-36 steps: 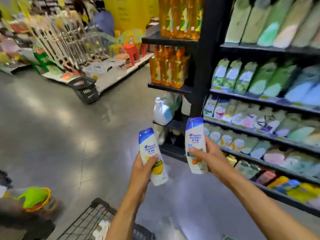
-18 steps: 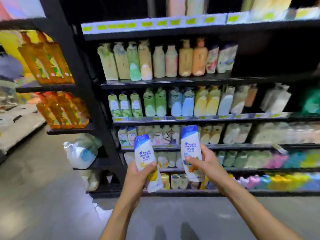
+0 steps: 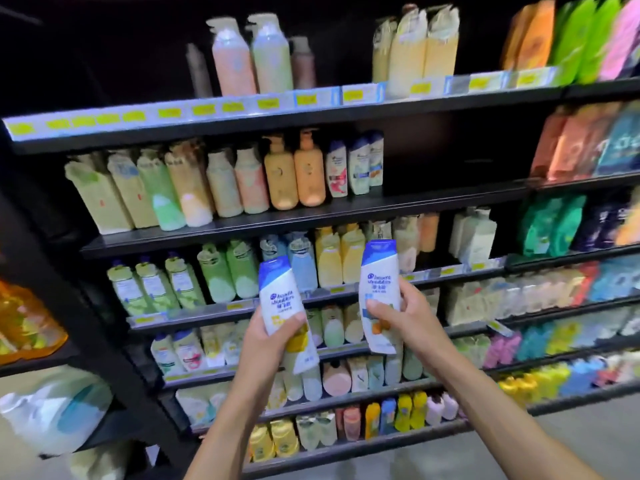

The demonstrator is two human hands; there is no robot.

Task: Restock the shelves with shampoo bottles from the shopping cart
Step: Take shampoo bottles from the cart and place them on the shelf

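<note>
My left hand [image 3: 266,341] grips the yellow-marked bottle [image 3: 281,296], whose label reads "head & shoulders". My right hand [image 3: 410,318] grips the orange-marked bottle [image 3: 379,277], which has the same logo, blurred. I hold both up in front of the shelves [image 3: 311,216].

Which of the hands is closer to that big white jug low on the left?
Left. The left hand, gripping a shampoo bottle, is up and right of the white jug; the right hand is farther right, holding a second bottle.
</note>
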